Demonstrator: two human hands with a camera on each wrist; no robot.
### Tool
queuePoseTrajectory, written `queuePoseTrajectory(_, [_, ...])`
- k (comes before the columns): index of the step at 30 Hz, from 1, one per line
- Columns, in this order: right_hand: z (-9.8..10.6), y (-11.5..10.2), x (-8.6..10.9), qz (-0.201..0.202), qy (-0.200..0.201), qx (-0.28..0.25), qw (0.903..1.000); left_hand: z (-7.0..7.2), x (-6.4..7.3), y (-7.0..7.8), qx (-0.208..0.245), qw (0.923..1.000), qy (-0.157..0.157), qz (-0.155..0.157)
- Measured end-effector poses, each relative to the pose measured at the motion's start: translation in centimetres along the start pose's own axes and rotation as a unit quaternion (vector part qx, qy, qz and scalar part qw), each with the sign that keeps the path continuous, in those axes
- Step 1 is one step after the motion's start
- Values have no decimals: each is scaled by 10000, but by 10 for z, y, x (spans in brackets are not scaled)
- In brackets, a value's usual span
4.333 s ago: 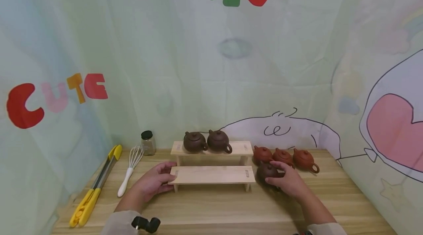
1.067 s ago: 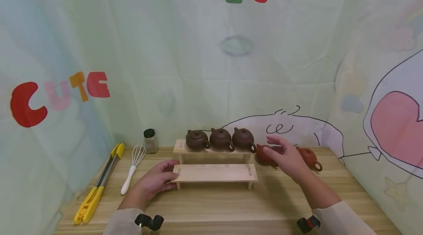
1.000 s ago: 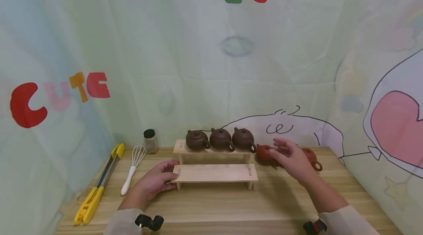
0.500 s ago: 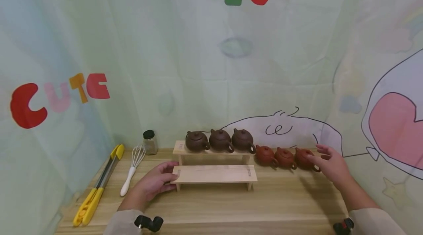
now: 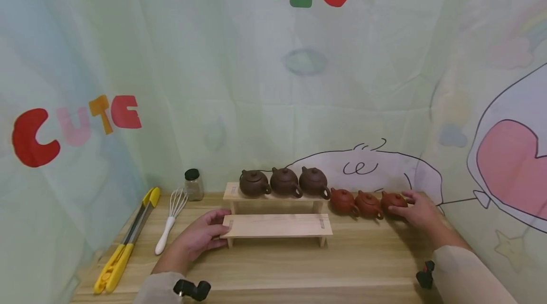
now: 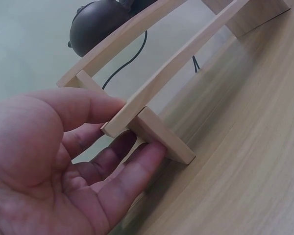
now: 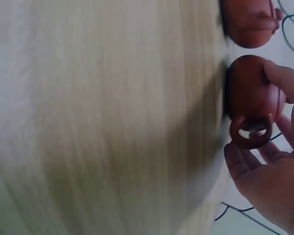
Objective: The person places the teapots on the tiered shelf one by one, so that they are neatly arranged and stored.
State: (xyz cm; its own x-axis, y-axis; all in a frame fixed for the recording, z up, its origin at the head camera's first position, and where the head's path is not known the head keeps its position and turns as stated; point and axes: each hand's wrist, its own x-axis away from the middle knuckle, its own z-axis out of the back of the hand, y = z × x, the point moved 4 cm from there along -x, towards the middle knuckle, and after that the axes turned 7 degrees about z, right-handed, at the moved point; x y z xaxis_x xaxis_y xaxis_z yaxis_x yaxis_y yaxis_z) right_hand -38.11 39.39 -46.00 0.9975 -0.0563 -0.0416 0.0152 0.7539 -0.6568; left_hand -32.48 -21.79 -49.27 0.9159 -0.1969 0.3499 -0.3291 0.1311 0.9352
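My left hand (image 5: 201,237) grips the left end of the low front wooden shelf (image 5: 278,226); the left wrist view shows its thumb over the board (image 6: 171,63) and fingers under it, by the leg (image 6: 164,134). At the right, my right hand (image 5: 423,213) is round the rightmost red clay teapot (image 5: 391,201). Close up, the thumb presses the side of that teapot (image 7: 250,88) while the other fingers curl near its looped handle (image 7: 252,144). Two more red teapots, a middle one (image 5: 368,204) and a left one (image 5: 342,201), stand beside it on the table.
Three dark brown teapots (image 5: 284,182) line the higher back shelf (image 5: 232,192). On the left of the wooden table (image 5: 265,270) lie yellow-handled tongs (image 5: 126,242) and a white whisk (image 5: 166,228), with a black-lidded jar (image 5: 193,185) behind. A printed curtain (image 5: 256,80) closes off the back.
A third dark teapot has gone from the right hand onto the back shelf. The right hand then let go, moved right and took hold of the rightmost red teapot. The left hand keeps its place.
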Motion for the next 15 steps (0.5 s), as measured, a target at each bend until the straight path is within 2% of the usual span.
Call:
queuePoseTrajectory(6, [-5, 4, -4, 79, 18, -358, 9993, 0, 0, -1, -12, 10000, 12, -28])
queuePoseTrajectory(15, [-8, 2, -3, 2, 128, -440, 9989, 1, 0, -2, 0, 10000, -45, -61])
